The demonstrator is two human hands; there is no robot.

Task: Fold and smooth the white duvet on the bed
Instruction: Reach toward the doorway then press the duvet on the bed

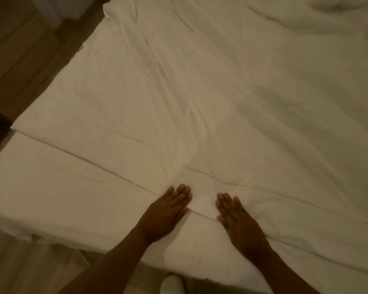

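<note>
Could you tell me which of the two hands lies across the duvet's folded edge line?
The left hand: its fingertips cross the fold line of the white duvet, while the right hand lies flat just beside it.

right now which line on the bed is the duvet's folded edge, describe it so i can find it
Start at the white duvet that covers most of the bed. Follow it toward the near side to the long ridge, the folded edge, running from the left corner down to the two flat hands. Unlike the soft wrinkles above, it is one straight, continuous step.
</note>
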